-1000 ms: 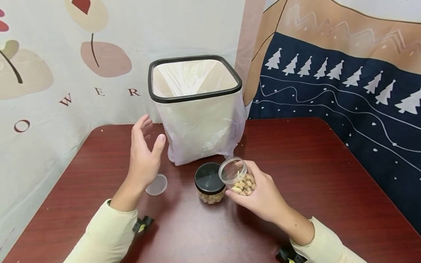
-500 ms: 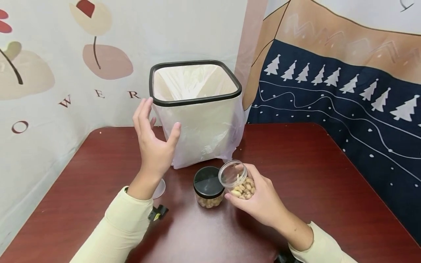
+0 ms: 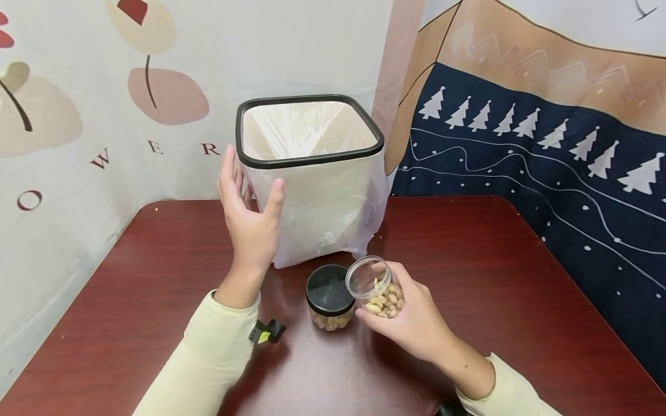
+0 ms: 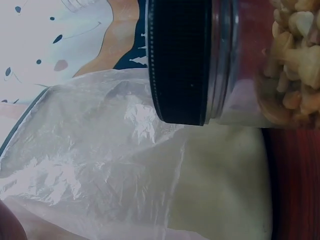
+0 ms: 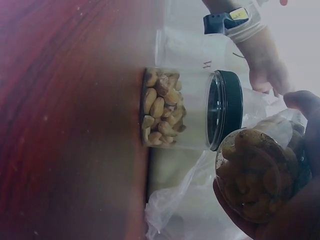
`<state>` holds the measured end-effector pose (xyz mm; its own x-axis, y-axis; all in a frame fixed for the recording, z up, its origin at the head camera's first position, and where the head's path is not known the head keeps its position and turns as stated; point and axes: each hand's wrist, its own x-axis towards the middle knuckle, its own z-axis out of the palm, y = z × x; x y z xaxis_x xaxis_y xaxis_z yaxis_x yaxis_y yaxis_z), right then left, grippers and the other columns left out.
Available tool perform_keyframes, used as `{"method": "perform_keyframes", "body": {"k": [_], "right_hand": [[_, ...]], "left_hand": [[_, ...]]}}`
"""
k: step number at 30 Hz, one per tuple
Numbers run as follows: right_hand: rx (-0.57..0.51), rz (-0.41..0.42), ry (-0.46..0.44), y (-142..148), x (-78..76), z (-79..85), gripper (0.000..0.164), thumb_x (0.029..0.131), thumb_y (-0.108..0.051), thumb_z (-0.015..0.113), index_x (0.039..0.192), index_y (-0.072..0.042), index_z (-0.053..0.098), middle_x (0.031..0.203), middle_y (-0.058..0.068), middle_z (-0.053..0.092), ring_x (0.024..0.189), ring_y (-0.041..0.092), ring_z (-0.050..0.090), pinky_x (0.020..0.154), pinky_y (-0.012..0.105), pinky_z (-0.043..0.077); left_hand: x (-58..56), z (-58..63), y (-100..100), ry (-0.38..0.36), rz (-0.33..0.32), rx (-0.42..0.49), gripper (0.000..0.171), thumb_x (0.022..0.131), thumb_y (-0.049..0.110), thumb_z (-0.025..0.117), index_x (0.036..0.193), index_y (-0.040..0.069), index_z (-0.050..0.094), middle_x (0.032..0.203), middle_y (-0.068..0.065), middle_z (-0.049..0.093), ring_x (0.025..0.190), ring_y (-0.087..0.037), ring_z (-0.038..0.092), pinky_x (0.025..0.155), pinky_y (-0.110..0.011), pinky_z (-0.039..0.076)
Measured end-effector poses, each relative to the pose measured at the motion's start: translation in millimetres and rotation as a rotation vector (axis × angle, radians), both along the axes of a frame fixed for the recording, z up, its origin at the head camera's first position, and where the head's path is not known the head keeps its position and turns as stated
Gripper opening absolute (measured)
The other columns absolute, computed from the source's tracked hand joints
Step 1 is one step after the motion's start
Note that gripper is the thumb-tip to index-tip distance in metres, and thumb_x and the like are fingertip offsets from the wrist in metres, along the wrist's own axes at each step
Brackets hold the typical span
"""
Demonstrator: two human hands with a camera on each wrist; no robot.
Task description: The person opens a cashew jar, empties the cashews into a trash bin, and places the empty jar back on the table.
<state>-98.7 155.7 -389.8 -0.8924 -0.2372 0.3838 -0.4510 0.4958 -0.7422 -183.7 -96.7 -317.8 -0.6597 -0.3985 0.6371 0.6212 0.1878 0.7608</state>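
Note:
My right hand [image 3: 413,315] grips a clear, lidless plastic jar [image 3: 368,277] of pale nuts [image 3: 386,301], its mouth tilted to the left. Close beside it, a second jar [image 5: 195,100] with a black lid [image 3: 330,289] stands upright on the table, nuts [image 5: 161,107] in its lower part. My left hand [image 3: 252,234], fingers and thumb spread, is at the front left corner of a bin [image 3: 328,202] lined with a thin plastic bag [image 4: 100,150]. Whether it touches the bin I cannot tell. A clear disc lid [image 3: 258,298] lies mostly hidden behind my left wrist.
The bin has a black rim [image 3: 312,160] and stands at the back of the dark red table [image 3: 499,277]. Printed cloths [image 3: 520,144] hang behind the table and along its right side.
My left hand has moved up and to the right, toward the bin's front left corner, and now covers most of the disc lid. The right hand still holds the tilted jar in place.

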Motion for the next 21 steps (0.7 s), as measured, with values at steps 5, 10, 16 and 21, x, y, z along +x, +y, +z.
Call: {"method": "perform_keyframes", "body": {"k": [5, 10, 16, 21], "right_hand": [[-0.007, -0.004, 0.004, -0.7, -0.2, -0.5, 0.07, 0.069, -0.024, 0.09, 0.128, -0.032, 0.053, 0.108, -0.016, 0.068, 0.087, 0.003, 0.066, 0.076, 0.023, 0.056], [-0.007, -0.008, -0.007, -1.9, 0.1, -0.5, 0.069, 0.069, -0.023, 0.09, 0.127, -0.03, 0.053, 0.107, -0.014, 0.068, 0.086, 0.004, 0.067, 0.076, 0.023, 0.056], [0.0, -0.019, -0.011, -3.9, -0.6, -2.5, 0.069, 0.069, -0.024, 0.091, 0.127, -0.029, 0.054, 0.107, -0.014, 0.07, 0.089, 0.003, 0.067, 0.078, 0.023, 0.056], [-0.01, -0.023, -0.019, -3.7, -0.2, -4.3, 0.069, 0.069, -0.024, 0.09, 0.127, -0.031, 0.054, 0.106, -0.014, 0.07, 0.088, 0.003, 0.068, 0.078, 0.023, 0.056]], "left_hand": [[-3.9, -1.0, -1.3, 0.006, -0.006, -0.004, 0.084, 0.087, 0.015, 0.071, 0.158, 0.014, 0.027, 0.163, 0.0, 0.025, 0.149, -0.014, 0.031, 0.122, -0.035, 0.028], [-3.1, 0.6, -4.2, 0.006, -0.004, -0.006, 0.077, 0.088, 0.019, 0.071, 0.155, 0.015, 0.034, 0.164, 0.001, 0.026, 0.147, -0.017, 0.035, 0.119, -0.036, 0.032], [-2.5, 3.7, -6.8, 0.006, -0.016, -0.02, 0.066, 0.09, 0.017, 0.069, 0.151, 0.017, 0.044, 0.162, 0.003, 0.029, 0.144, -0.016, 0.039, 0.114, -0.041, 0.038], [-2.2, 2.6, -7.5, -0.002, 0.009, -0.055, 0.056, 0.092, 0.018, 0.069, 0.146, 0.017, 0.051, 0.161, 0.005, 0.033, 0.143, -0.011, 0.04, 0.109, -0.041, 0.042]]}}
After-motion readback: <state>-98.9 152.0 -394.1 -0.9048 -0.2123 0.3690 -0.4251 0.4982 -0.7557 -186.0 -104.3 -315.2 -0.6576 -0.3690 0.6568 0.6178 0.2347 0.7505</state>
